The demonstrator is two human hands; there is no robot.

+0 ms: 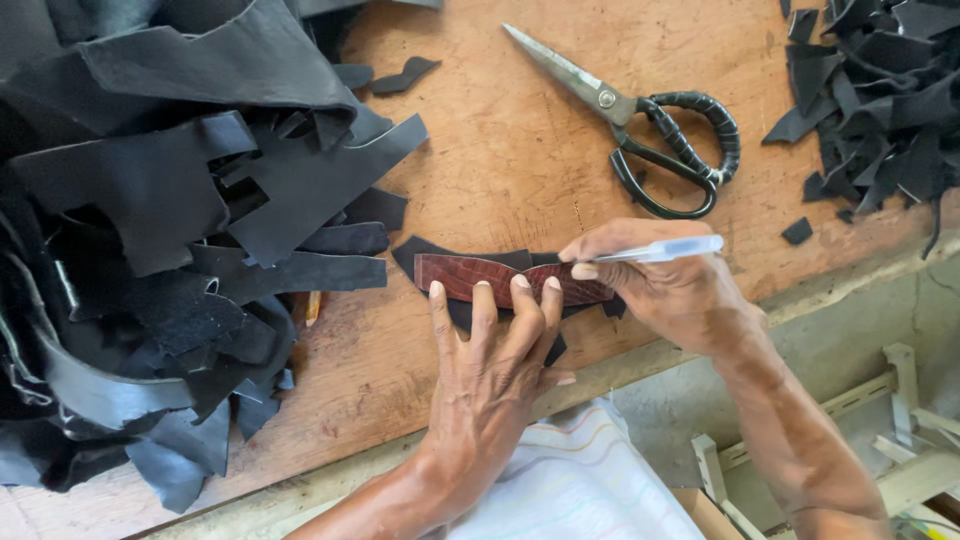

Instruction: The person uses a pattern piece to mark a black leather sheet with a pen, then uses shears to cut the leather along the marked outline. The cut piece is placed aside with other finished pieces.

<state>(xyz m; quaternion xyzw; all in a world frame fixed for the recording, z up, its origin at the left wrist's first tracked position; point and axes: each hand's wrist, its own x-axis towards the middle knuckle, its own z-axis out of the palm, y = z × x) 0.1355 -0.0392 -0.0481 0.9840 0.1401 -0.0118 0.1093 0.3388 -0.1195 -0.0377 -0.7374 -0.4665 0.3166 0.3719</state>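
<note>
wooden counter [480, 160] carries the work. big heap of black leather offcuts [150, 220] fills its left side, a smaller scrap pile [880, 100] sits top right, well apart from the hands. black-handled scissors [640, 125] lie closed above the work, near but untouched. black leather piece [425, 250] lies flat near the counter's front edge, with the reddish-brown textured pattern strip [460, 275] laid on top. left hand [495, 370] is spread wide, fingertips pressing the strip down. right hand [670, 285] is closed around a clear pen [665, 249], tip at the strip's right end. judgement: the step is tracing the strip's outline. to do it well, the left hand's pressure should sit close to the pen tip so the strip can't creep, and the pen should ride tight against the edge, near upright.
</note>
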